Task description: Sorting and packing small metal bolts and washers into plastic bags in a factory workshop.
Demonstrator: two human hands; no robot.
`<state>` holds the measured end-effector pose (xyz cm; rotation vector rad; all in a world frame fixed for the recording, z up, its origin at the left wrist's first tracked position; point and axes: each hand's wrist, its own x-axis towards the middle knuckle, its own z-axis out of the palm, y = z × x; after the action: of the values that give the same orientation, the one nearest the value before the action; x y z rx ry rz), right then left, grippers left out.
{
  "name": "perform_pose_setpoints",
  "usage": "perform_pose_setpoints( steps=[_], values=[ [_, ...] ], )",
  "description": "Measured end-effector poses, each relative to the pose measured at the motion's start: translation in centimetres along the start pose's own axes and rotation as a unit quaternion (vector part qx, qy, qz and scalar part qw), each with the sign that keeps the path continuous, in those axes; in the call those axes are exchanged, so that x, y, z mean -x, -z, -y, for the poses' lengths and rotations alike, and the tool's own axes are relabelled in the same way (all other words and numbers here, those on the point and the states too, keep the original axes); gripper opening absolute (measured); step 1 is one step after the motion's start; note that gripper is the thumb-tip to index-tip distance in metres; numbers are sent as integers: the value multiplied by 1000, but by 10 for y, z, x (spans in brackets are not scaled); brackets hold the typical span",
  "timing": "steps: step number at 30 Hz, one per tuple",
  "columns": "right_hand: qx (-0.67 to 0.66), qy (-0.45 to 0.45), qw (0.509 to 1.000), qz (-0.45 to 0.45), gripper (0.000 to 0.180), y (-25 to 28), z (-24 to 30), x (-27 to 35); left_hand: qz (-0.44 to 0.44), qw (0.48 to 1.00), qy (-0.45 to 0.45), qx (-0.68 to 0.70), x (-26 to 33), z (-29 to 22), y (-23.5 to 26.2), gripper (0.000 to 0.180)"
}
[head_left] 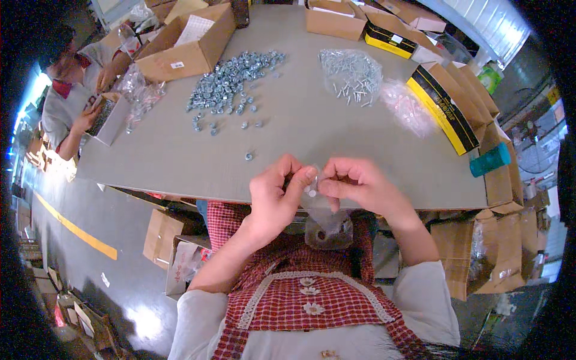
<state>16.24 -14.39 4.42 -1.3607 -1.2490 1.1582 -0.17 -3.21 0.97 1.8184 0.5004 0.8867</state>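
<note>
My left hand [275, 193] and right hand [362, 185] pinch a clear bag [312, 191], seemingly unfinished; many metal pieces [231, 81] and screws [355, 73] remain

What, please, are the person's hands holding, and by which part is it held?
A clear plastic bag, pinched near its top by the left hand and right hand.

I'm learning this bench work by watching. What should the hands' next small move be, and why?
Probably shift the left hand and the right hand slightly forward, together with the clear plastic film they pinch. It appears to hang past the near edge of the table, so anything slipping out there could miss the tabletop, which lies just ahead.
</note>
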Motion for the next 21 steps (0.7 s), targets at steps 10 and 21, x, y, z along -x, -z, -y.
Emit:
perform_pose_setpoints(
  steps=[10, 21],
  values=[
    [-26, -8, 999, -23, 15, 4, -12, -1, 78, 997, 5, -20, -4, -3, 10, 9],
    [-50, -35, 995, 82, 16, 1, 4, 19, 64, 982, 143, 105, -4, -9, 12, 19]
  ],
)
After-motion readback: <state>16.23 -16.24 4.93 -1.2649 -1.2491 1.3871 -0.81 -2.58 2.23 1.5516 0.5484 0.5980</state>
